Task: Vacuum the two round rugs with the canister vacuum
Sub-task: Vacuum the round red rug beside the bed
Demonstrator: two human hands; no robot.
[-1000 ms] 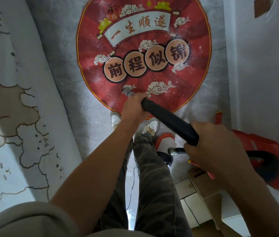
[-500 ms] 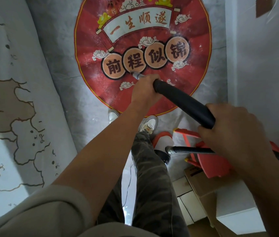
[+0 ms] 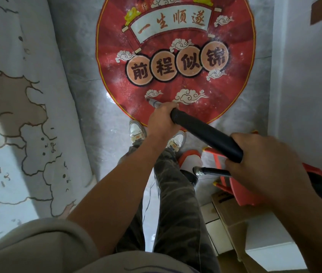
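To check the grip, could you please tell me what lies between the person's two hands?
In the head view, a bare length of the thick black vacuum tube runs between the left hand and the right hand, which both grip it.

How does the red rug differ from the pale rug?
The red rug bears bold Chinese characters and clouds; the pale rug has brown outlined patches. The wand points onto the red rug, not the pale rug. Both lie on the grey floor.
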